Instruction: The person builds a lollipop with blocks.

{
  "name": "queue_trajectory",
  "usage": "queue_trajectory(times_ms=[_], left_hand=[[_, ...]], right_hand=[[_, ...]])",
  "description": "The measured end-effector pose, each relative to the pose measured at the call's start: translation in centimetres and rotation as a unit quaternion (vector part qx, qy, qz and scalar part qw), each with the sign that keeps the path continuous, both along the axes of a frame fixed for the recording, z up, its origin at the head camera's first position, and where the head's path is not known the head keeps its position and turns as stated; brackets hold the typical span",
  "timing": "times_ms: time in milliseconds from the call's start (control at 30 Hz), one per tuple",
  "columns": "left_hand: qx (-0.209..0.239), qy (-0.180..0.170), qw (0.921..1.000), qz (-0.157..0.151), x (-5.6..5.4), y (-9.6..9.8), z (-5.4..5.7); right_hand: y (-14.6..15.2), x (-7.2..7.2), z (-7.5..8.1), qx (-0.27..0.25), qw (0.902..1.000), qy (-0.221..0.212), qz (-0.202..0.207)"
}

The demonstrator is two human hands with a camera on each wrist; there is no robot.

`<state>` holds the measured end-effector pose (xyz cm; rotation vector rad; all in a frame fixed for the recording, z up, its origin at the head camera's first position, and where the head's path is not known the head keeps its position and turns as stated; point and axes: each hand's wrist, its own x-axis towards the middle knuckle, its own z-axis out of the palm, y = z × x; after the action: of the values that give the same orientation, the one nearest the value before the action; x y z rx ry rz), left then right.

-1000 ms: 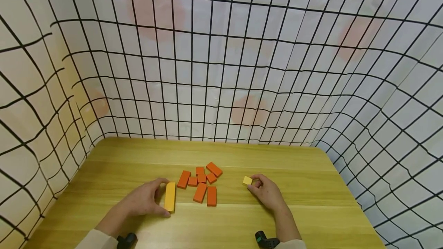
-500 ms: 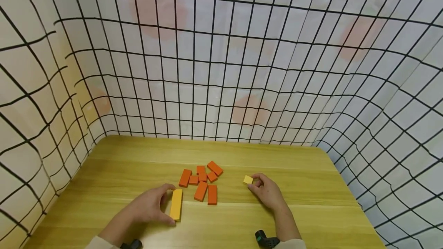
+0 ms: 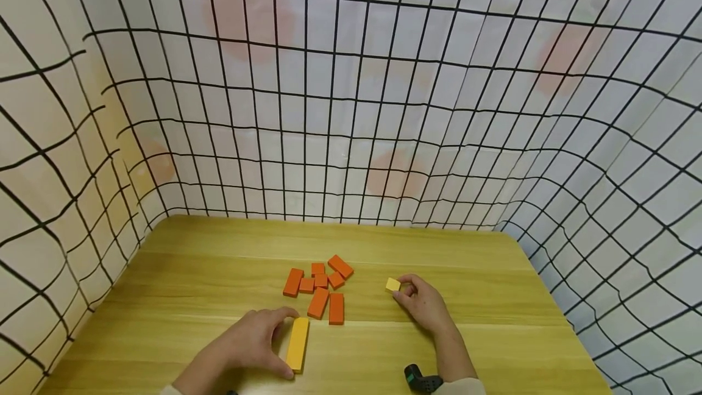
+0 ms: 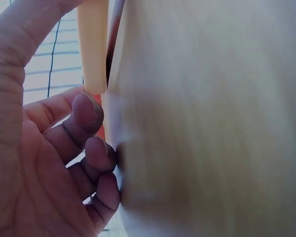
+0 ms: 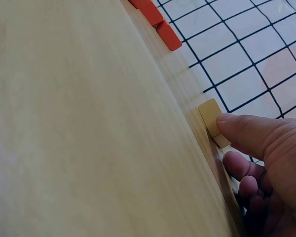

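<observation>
My left hand (image 3: 255, 341) pinches a long yellow block (image 3: 298, 345) lengthwise, thumb at its near end and index finger at its far end. In the left wrist view the same yellow block (image 4: 93, 49) lies close to the tabletop, with the other fingers curled below it. Off to the right, my right hand (image 3: 426, 305) pinches a small yellow block (image 3: 392, 285) between thumb and fingers. The right wrist view has the thumb against the side of this small block (image 5: 210, 116), low over the wood. Several orange blocks (image 3: 320, 281) lie between the two hands.
The orange blocks, some long and some short, form a loose cluster on the wooden table (image 3: 439, 249). One long orange block (image 3: 336, 309) is at its near side. A white cloth wall with a black grid (image 3: 340, 139) surrounds the table's back and sides.
My left hand has moved right and toward me with the long yellow block, from left of the orange cluster to in front of it. The right hand and its small block stay in place.
</observation>
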<state>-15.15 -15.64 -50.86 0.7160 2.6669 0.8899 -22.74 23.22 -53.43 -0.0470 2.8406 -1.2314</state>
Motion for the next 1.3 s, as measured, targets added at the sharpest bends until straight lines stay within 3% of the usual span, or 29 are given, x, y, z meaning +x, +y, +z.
queue_trajectory(times_ms=[133, 300, 567, 833, 1300], left_hand=[[0.002, 0.017, 0.9996, -0.021, 0.2, 0.8, -0.1], [-0.011, 0.013, 0.9994, -0.029, 0.2, 1.8, -0.2], [-0.044, 0.049, 0.9977, -0.017, 0.6, 3.2, -0.5], [-0.056, 0.035, 0.9978, -0.004, 1.2, 4.7, -0.6], [-0.066, 0.068, 0.9953, 0.021, 1.3, 6.6, -1.1]], right_hand=[[-0.1, -0.1, 0.0, 0.003, 1.0, 0.0, 0.002], [-0.1, 0.0, 0.0, 0.007, 1.0, -0.002, -0.001], [-0.1, 0.0, 0.1, 0.006, 1.0, -0.001, -0.006], [-0.1, 0.0, -0.2, 0.006, 1.0, 0.0, -0.006], [0.0, -0.1, -0.2, 0.009, 0.9999, -0.001, -0.006]])
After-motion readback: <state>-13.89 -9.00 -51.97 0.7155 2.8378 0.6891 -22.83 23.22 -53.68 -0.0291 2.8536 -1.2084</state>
